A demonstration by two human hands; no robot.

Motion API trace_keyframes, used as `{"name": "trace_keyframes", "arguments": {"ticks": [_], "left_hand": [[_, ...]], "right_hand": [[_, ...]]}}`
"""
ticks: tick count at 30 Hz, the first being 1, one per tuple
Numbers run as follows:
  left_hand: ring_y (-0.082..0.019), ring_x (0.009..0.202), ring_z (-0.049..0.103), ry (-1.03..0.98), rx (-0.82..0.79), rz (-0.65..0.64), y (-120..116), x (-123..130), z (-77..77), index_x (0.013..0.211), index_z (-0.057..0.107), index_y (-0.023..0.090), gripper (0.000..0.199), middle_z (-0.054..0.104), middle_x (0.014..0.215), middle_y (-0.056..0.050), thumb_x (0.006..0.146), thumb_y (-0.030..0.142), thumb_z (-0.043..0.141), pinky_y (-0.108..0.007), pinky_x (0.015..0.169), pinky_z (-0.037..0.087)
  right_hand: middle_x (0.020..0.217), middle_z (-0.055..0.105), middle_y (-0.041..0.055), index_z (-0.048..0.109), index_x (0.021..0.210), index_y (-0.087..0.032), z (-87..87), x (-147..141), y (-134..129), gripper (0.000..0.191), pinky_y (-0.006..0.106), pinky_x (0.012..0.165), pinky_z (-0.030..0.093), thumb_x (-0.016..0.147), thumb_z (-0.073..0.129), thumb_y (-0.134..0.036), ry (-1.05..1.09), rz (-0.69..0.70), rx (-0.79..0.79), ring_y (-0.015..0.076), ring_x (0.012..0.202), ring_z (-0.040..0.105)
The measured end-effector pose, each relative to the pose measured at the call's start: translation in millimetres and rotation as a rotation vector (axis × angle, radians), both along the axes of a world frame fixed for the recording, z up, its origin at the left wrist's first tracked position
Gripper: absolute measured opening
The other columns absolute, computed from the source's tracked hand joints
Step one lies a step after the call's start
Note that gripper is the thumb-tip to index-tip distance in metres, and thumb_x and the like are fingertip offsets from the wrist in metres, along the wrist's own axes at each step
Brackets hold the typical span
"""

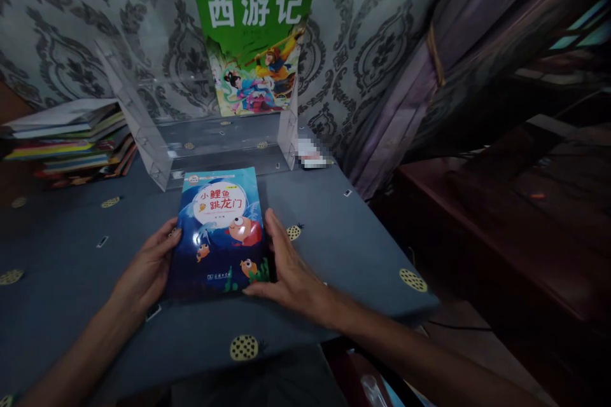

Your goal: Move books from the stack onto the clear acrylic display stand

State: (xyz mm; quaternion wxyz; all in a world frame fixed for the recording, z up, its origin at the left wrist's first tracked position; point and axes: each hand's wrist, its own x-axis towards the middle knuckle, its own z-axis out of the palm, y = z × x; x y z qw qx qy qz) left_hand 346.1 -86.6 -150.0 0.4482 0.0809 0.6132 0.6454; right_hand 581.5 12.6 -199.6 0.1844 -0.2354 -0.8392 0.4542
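So, both hands are on the blue book [222, 238], right in the middle of the scene, over the near half of the table [353, 254]. And look at the left hand [150, 261]: it's got the book by its left edge, thumb at the rim of the cover, the other fingers partly out of sight, curled in beside it. Over on the right, the right hand [296, 273] is spread fairly wide, thumb along the near edge by the corner, fingers up against the right edge, so the book sits snugly between the two. Cover up, it is, orange fish on blue, red and dark lettering in a white circle, its far end tipped toward the rack [155, 152]. Whether it touches the cloth below, I cannot tell. Just beyond, that clear rack has its two side panels left and right, and at its far side stands a green book [260, 38], big white characters across it, figures lower down. Far left, a pile [71, 143] of books and papers, edges uneven! To the right of the rack, a small blurred card [312, 156]; farther right, a curtain [405, 102] gathered by a tie [434, 54], against the patterned wall [377, 19].
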Motion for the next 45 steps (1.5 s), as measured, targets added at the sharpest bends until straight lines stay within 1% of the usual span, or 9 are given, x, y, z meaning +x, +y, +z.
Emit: {"name": "trace_keyframes", "arguments": {"ticks": [3, 6, 9, 12, 18, 24, 29, 36, 45], "left_hand": [[-0.017, 0.077, 0.076, 0.003, -0.008, 0.047, -0.2, -0.8, -1.9, 0.107, 0.07, 0.024, 0.034, 0.079, 0.095, -0.001, 0.075, 0.016, 0.078, -0.022, 0.065, 0.064], [-0.02, 0.086, 0.078, -0.027, -0.021, 0.049, -2.2, -2.6, -7.2, 0.116, 0.069, 0.027, 0.04, 0.079, 0.103, -0.001, 0.078, 0.018, 0.075, -0.024, 0.068, 0.065], [-0.023, 0.102, 0.076, -0.036, 0.012, 0.024, -3.9, -4.8, -15.3, 0.126, 0.066, 0.028, 0.044, 0.078, 0.116, -0.004, 0.082, 0.025, 0.073, -0.027, 0.076, 0.066], [-0.03, 0.117, 0.071, -0.059, 0.085, 0.05, -4.5, -6.1, -19.7, 0.137, 0.061, 0.031, 0.062, 0.075, 0.127, -0.005, 0.078, 0.029, 0.078, -0.035, 0.086, 0.065], [-0.035, 0.137, 0.055, -0.105, 0.241, -0.013, -2.1, -5.5, -5.0, 0.144, 0.057, 0.04, 0.072, 0.073, 0.131, 0.0, 0.076, 0.048, 0.082, -0.045, 0.105, 0.056], [-0.038, 0.132, 0.059, 0.173, 0.315, -0.03, 20.9, -26.5, 17.2, 0.13, 0.069, 0.038, 0.074, 0.075, 0.125, -0.001, 0.061, 0.055, 0.09, -0.043, 0.098, 0.061], [-0.036, 0.118, 0.068, 0.339, 0.354, -0.014, 52.1, -38.9, 44.5, 0.111, 0.077, 0.027, 0.068, 0.08, 0.11, -0.006, 0.052, 0.057, 0.093, -0.034, 0.086, 0.065], [-0.014, 0.063, 0.062, 0.631, 0.595, -0.048, 110.7, -45.9, 103.0, 0.08, 0.071, 0.02, 0.039, 0.067, 0.074, -0.001, 0.065, 0.053, 0.087, -0.017, 0.042, 0.048], [-0.011, 0.062, 0.058, 0.891, 0.763, 0.02, 198.8, -53.3, 178.0, 0.079, 0.062, 0.018, 0.031, 0.057, 0.07, 0.001, 0.084, 0.047, 0.072, -0.02, 0.053, 0.057]], "right_hand": [[0.168, 0.022, 0.0233, -0.017, 0.162, -0.032, -3.9, -0.5, -0.1, 0.123, 0.054, 0.103, 0.055, 0.084, 0.079, -0.04, 0.084, -0.07, -0.241, 0.035, 0.143, 0.048], [0.134, 0.064, 0.0156, 0.02, 0.159, -0.025, -1.3, -2.6, 4.3, 0.099, 0.043, 0.089, 0.06, 0.082, 0.079, -0.044, 0.217, -0.012, -0.554, 0.027, 0.113, 0.07], [0.103, 0.074, 0.0049, 0.057, 0.121, -0.021, 4.0, -4.2, 11.7, 0.064, 0.028, 0.071, 0.057, 0.074, 0.084, -0.053, 0.278, 0.113, -0.762, 0.0179, 0.085, 0.072], [0.087, 0.07, -0.0009, 0.056, 0.104, -0.02, 5.9, -6.3, 17.7, 0.06, 0.019, 0.053, 0.047, 0.069, 0.086, -0.059, 0.248, 0.144, -0.795, 0.0094, 0.061, 0.063], [0.086, 0.066, 0.0002, 0.061, 0.106, -0.018, 11.4, -12.1, 30.3, 0.053, 0.023, 0.057, 0.047, 0.078, 0.078, -0.059, 0.229, 0.191, -0.542, 0.0098, 0.062, 0.056], [0.074, 0.059, -0.0024, 0.066, 0.107, -0.019, 31.2, -16.8, 65.9, 0.031, 0.022, 0.057, 0.04, 0.093, 0.066, -0.046, 0.221, 0.187, -0.118, 0.0121, 0.065, 0.052], [0.073, 0.058, -0.0035, 0.065, 0.095, -0.019, 51.0, -29.5, 110.4, 0.028, 0.022, 0.058, 0.04, 0.089, 0.072, -0.046, 0.308, 0.098, 0.023, 0.0124, 0.066, 0.053], [0.067, 0.063, -0.0038, 0.066, 0.094, -0.02, 110.9, -49.6, 183.2, 0.044, 0.028, 0.058, 0.054, 0.071, 0.084, -0.054, 0.493, 0.027, -0.032, 0.0151, 0.058, 0.062], [0.085, 0.074, 0.0005, 0.067, 0.101, -0.021, 182.4, -62.9, 271.1, 0.031, 0.036, 0.071, 0.063, 0.075, 0.08, -0.032, 0.619, 0.027, 0.165, 0.0215, 0.076, 0.072]]}}
